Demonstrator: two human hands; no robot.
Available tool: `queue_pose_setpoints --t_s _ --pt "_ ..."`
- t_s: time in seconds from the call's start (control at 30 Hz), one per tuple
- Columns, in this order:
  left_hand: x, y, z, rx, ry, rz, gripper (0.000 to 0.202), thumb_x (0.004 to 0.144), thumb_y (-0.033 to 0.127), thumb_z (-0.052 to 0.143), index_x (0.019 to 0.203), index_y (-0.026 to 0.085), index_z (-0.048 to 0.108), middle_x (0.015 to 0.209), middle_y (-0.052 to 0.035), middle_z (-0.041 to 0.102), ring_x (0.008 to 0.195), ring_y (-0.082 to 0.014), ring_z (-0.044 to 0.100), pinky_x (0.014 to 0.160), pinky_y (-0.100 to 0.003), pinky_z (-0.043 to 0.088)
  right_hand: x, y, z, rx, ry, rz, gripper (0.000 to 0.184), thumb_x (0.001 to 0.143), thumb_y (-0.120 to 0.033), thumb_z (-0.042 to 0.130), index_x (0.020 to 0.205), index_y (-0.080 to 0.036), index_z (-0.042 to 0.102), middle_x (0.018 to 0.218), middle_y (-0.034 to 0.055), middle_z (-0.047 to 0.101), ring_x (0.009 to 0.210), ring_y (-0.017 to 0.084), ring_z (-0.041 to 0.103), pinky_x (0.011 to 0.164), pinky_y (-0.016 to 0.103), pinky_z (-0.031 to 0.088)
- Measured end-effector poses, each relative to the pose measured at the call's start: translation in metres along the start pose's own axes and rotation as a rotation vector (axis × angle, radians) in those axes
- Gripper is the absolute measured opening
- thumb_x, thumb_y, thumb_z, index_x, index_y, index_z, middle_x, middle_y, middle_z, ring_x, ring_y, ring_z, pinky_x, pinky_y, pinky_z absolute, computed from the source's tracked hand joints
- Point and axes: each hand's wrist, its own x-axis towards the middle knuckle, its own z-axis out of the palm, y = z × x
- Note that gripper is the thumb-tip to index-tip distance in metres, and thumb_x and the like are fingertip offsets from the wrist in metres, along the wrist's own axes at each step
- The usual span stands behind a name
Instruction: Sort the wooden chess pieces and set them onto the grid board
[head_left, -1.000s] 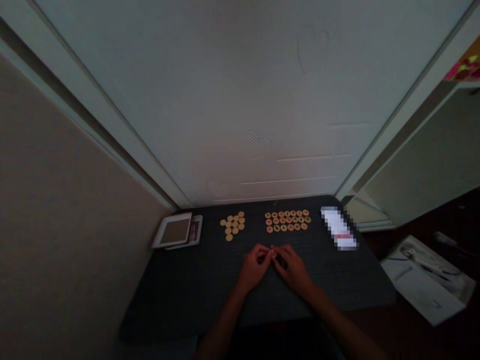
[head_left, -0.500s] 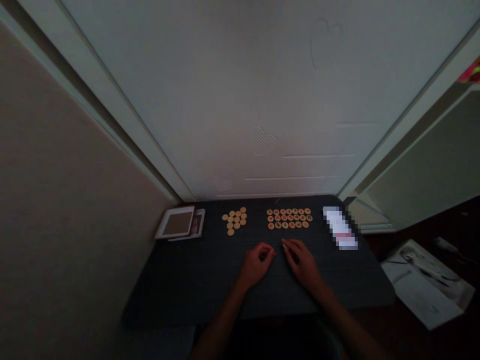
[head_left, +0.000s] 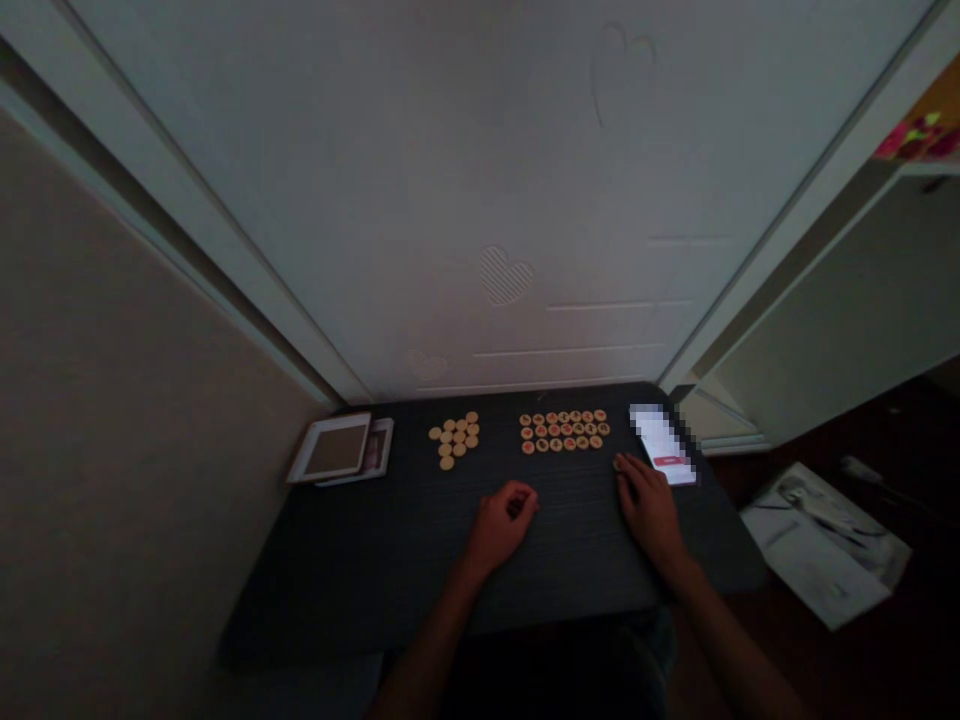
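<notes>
Near the right edge of the table (head_left: 337, 570), the right hand (head_left: 651, 508) bends its fingers onto a disc (head_left: 618, 463), pinched or merely pressed I cannot tell; a leftward slip could skew the printed rows (head_left: 568, 430). The left hand (head_left: 501, 522) curls loosely, anything inside hidden.

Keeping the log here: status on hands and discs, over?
Right hand: disc at fingertips, near rowed discs. Left hand: curled, contents hidden. Bright screen close by right hand.

Eleven plain tan round discs (head_left: 459, 437) lie left; right, twenty tan round discs with red or dark marks (head_left: 567, 429) in three rows; one small disc (head_left: 617, 463) at the right hand (head_left: 651, 503); two white-rimmed flat rectangles (head_left: 336, 452); one lit phone (head_left: 660, 438).
</notes>
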Motion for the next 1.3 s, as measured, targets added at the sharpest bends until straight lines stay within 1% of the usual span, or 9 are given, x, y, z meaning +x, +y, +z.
queue_pose_setpoints --t_s 0.1,0.27,0.43,0.67,0.93,1.07,1.3 --pt "0.000 -0.001 0.000 -0.002 0.003 0.004 0.017 0.094 0.037 0.058 0.093 0.023 0.067 0.083 -0.0008 0.078 0.075 -0.0160 0.073 0.071 -0.026 0.056 -0.006 -0.008 -0.004 0.038 0.023 0.004 0.035 0.100 -0.033 0.049 0.130 -0.021 0.063 0.132 0.0129 0.064 0.120 0.028 0.060 0.102 0.049 0.051" --pt "0.001 0.001 0.001 0.030 0.004 0.010 0.015 0.094 0.036 0.059 0.092 0.023 0.067 0.082 0.0001 0.077 0.072 -0.0151 0.072 0.068 -0.025 0.055 -0.015 -0.017 -0.012 0.026 -0.049 -0.019 0.034 0.099 -0.029 0.049 0.130 -0.022 0.061 0.139 0.0107 0.061 0.122 0.028 0.059 0.104 0.049 0.048" --pt "0.000 0.003 0.001 0.062 0.004 -0.002 0.017 0.094 0.038 0.058 0.092 0.024 0.068 0.082 0.0000 0.077 0.072 -0.0153 0.072 0.068 -0.025 0.055 -0.010 -0.020 -0.012 -0.025 -0.123 -0.015 0.036 0.099 -0.032 0.048 0.131 -0.022 0.060 0.145 0.0091 0.057 0.123 0.029 0.057 0.102 0.050 0.047" --pt "0.001 0.005 0.000 0.044 -0.007 0.003 0.018 0.093 0.039 0.059 0.092 0.024 0.068 0.081 -0.0009 0.077 0.072 -0.0163 0.072 0.068 -0.026 0.056 -0.001 -0.019 -0.012 -0.076 -0.204 -0.018 0.038 0.099 -0.035 0.046 0.134 -0.024 0.057 0.156 0.0061 0.045 0.125 0.032 0.053 0.099 0.051 0.047" --pt "0.000 0.004 0.001 0.053 0.006 -0.006 0.018 0.093 0.039 0.059 0.093 0.023 0.068 0.081 -0.0010 0.077 0.071 -0.0162 0.072 0.067 -0.026 0.056 0.012 -0.016 -0.007 -0.058 -0.221 -0.059 0.039 0.098 -0.038 0.048 0.133 -0.023 0.057 0.155 0.0054 0.046 0.124 0.033 0.052 0.101 0.053 0.046" --pt "0.000 0.003 0.001 0.055 -0.014 -0.017 0.019 0.093 0.040 0.058 0.093 0.023 0.068 0.083 -0.0014 0.078 0.073 -0.0163 0.072 0.068 -0.026 0.056 0.012 -0.017 -0.007 -0.062 -0.215 -0.059 0.039 0.098 -0.038 0.048 0.132 -0.023 0.058 0.156 0.0046 0.045 0.124 0.033 0.052 0.101 0.053 0.046" --pt "0.000 0.002 0.001 0.057 -0.008 -0.021 0.019 0.093 0.039 0.058 0.093 0.023 0.068 0.083 -0.0013 0.077 0.073 -0.0162 0.072 0.069 -0.026 0.055 0.013 -0.018 -0.008 -0.083 -0.218 -0.058 0.039 0.098 -0.038 0.048 0.133 -0.023 0.057 0.156 0.0044 0.046 0.123 0.034 0.052 0.100 0.053 0.046"
